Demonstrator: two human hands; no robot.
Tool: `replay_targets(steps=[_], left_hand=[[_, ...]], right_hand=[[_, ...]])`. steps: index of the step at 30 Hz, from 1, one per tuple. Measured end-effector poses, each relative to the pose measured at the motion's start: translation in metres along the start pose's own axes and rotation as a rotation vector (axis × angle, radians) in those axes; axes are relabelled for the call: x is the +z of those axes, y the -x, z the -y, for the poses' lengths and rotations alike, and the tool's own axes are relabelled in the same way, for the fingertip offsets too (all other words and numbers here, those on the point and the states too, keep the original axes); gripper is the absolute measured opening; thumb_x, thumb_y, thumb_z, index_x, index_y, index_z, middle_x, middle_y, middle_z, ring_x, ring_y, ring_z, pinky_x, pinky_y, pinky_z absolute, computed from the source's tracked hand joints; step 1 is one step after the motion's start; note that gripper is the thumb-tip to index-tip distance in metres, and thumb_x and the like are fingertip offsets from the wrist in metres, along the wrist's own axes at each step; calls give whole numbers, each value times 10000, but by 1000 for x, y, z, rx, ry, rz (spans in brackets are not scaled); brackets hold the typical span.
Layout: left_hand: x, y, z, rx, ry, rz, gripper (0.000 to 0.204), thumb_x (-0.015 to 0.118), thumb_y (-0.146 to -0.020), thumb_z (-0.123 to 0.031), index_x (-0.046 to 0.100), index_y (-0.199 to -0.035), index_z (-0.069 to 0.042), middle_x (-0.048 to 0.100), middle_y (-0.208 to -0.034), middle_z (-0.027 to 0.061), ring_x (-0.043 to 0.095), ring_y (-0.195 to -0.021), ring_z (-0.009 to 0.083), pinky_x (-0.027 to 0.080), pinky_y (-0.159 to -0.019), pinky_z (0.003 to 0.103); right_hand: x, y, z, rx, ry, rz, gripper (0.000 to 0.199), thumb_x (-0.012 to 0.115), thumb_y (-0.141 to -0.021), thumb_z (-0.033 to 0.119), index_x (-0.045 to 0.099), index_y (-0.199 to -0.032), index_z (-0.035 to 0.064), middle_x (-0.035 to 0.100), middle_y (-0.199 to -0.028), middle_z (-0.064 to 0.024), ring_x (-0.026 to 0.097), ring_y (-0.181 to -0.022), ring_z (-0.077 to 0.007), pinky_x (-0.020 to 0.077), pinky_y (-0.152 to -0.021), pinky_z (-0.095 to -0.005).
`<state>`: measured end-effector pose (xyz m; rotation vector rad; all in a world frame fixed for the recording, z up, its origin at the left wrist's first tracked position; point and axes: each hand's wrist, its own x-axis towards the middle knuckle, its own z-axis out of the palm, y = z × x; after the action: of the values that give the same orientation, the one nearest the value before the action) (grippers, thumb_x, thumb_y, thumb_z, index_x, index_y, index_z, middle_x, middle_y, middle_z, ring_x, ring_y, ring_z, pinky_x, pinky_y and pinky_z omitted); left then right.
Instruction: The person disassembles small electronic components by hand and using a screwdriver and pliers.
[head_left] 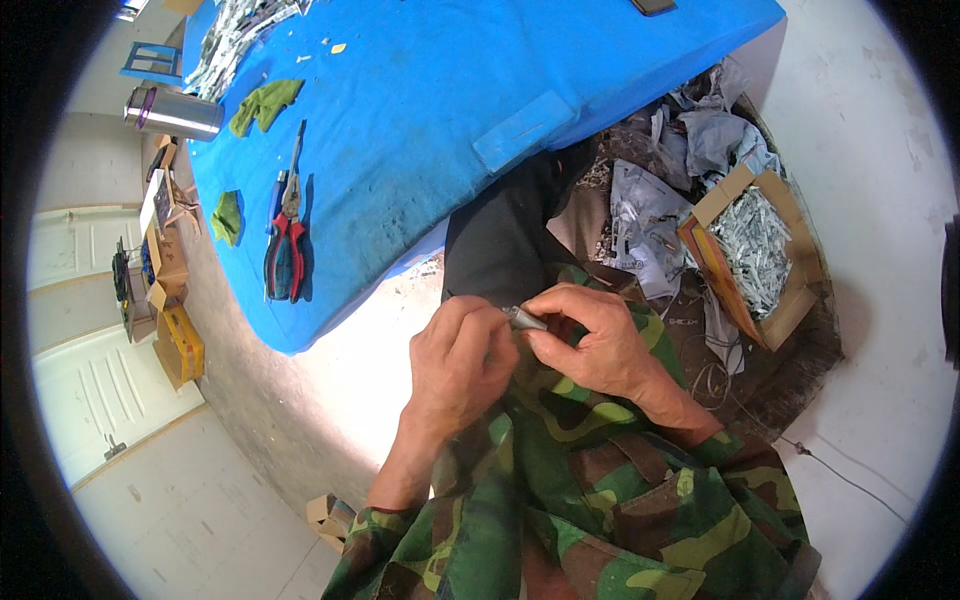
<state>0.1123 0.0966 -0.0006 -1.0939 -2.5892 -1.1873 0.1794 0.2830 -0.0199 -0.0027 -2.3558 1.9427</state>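
Observation:
Over my lap, my right hand (592, 338) pinches a small silver-grey cylindrical piece (526, 319) between thumb and forefinger. My left hand (460, 358) is closed right beside it, its fingertips against the piece's left end. What sits inside the left fingers is hidden. Ahead on the blue-covered table (400, 130) lie pliers with red and dark handles (286, 255), next to a slim blue tool (275, 198). Two green cloth pieces, a larger one (265, 106) and a smaller one (227, 218), lie near the pliers.
A steel flask (175, 113) lies at the table's left edge, near a heap of thin scraps (235, 50). To my right, a cardboard box (745, 255) holds many small pale strips, beside plastic bags (645, 215) and a loose wire (850, 475). Cartons (178, 340) stand along the left wall.

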Motion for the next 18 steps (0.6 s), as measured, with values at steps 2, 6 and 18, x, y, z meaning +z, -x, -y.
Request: replay_targets(steps=[2, 6, 18], left_hand=[[1, 1, 1, -15, 0, -6, 193, 699, -769, 87, 636, -918, -19, 639, -881, 95, 617, -616, 177, 505, -537, 302], [3, 2, 1, -18, -28, -23, 186, 704, -773, 81, 619, -906, -18, 629, -884, 89, 593, -597, 159, 490, -518, 295], [7, 8, 0, -41, -35, -34, 196, 708, -777, 81, 599, -903, -23, 615, -882, 93, 568, -579, 148, 475, -501, 289]], right_hand=[[1, 1, 0, 14, -7, -7, 244, 753, -846, -5, 697, -1083, -14, 715, -929, -84, 698, -783, -142, 562, -670, -274], [1, 1, 2, 2, 14, -4, 233, 759, -840, -3, 696, -1064, -15, 718, -932, -89, 703, -770, -149, 558, -652, -283], [4, 0, 8, -50, 78, -56, 169, 778, -830, 65, 697, -972, 20, 684, -821, -120, 710, -704, -278, 544, -618, -371]])
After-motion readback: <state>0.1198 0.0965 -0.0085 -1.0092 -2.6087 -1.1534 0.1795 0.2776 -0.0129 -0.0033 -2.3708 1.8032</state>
